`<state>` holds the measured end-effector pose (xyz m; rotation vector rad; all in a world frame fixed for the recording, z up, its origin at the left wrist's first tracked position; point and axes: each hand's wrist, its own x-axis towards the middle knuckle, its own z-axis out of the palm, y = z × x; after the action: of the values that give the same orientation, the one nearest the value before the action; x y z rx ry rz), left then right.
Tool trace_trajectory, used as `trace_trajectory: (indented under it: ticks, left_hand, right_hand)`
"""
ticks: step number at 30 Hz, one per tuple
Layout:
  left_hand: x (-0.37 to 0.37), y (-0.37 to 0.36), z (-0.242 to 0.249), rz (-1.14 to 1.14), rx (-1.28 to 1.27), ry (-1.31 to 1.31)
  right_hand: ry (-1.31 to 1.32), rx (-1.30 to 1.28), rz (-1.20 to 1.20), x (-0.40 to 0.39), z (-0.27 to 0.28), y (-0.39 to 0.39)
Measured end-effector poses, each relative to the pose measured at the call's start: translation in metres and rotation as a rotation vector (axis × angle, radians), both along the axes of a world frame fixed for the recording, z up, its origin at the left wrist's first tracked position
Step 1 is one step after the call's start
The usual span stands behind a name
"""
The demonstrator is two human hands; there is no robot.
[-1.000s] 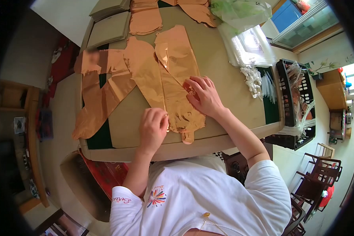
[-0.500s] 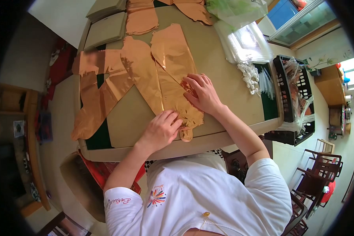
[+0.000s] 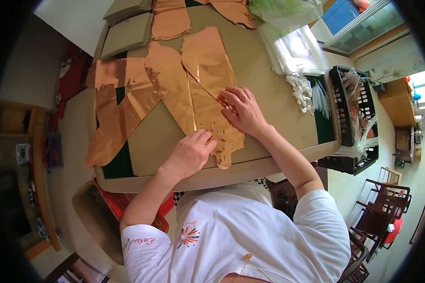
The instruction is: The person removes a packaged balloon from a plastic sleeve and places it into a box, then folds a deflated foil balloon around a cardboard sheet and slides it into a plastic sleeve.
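Note:
A flat, uninflated rose-gold foil balloon [image 3: 205,101] lies in front of me, its rounded tab at the table's near edge. My left hand [image 3: 189,153] rests on its lower left side, fingers bent together and pressed on the foil near the tab. At the balloon's right edge, my right hand [image 3: 244,112] has its fingers curled around a crumpled, lifted part of the foil. More flat foil balloons [image 3: 123,106] overlap on the left. What lies under my left fingertips is hidden.
Further balloons [image 3: 171,21] and stacked grey-beige sheets [image 3: 127,33] lie at the far side. Clear plastic bags [image 3: 295,49], white ribbon [image 3: 300,92] and thin white straws [image 3: 321,99] are on the right. A black crate [image 3: 352,118] stands beside the table [image 3: 278,129].
My left hand has shifted slightly left and away from the tab, uncovering a bit more foil. My right hand stays at the balloon's edge, its fingers slightly more curled.

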<state>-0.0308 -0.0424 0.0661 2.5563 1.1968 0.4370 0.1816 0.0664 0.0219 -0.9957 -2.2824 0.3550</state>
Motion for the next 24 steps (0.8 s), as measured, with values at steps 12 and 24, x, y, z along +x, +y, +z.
trace_trajectory:
  ticks: [12, 24]
  left_hand:
    - [0.005, 0.003, -0.01, 0.017, 0.134, 0.009]
    - [0.003, -0.002, -0.028, -0.005, 0.264, -0.08]
  right_hand:
    - [0.04, -0.022, 0.016, 0.0, -0.002, 0.001]
    - [0.05, -0.022, 0.007, 0.001, -0.001, 0.0]
